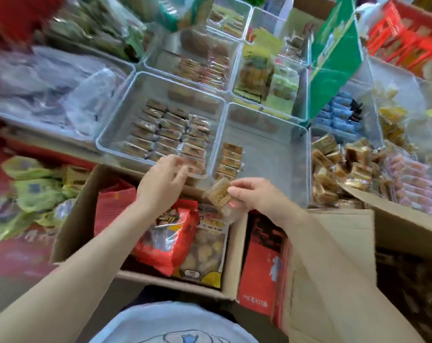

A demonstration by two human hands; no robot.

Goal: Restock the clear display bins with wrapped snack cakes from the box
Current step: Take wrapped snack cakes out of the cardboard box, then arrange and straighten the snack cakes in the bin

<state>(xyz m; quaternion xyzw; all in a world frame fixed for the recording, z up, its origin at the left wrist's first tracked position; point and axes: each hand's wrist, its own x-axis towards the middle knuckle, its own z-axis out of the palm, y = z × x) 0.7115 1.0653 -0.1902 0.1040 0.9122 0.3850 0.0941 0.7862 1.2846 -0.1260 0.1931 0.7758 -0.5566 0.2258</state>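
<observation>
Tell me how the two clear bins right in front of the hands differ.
The left bin is nearly full, with several rows of wrapped cakes side by side; the right bin holds one short column of cakes along its left wall, the rest bare. The left hand reaches the left bin's near edge; the right hand holds a cake before the right bin. Both are clear plastic.
</observation>
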